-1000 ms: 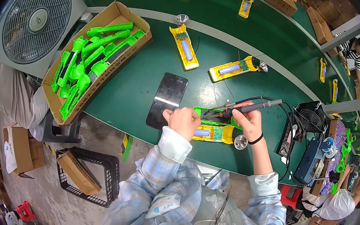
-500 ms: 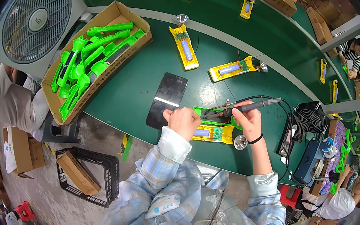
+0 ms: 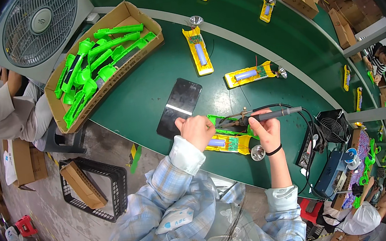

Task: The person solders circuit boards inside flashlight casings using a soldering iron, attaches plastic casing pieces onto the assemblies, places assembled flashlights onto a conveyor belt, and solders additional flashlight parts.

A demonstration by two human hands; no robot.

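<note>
My right hand grips a soldering iron by its dark handle, the tip pointing left over a green torch half-shell. Closed in a pinch, my left hand rests at the left end of that shell; what sits between its fingertips is hidden. Just below the green shell lies a yellow torch half, partly covered by my left hand. It carries a blue battery, a green circuit board and a round silver reflector. A black phone lies beside my left hand.
Two more yellow torch halves lie farther off. A cardboard box of green shells and a grey fan stand left. At right are a small black fan, a blue soldering station and hanging cables. Co-workers sit nearby.
Both hands and the soldering iron stay almost still. On the far belt the yellow torch halves have shifted slightly, and another has come into view at the top. The person at left has moved.
</note>
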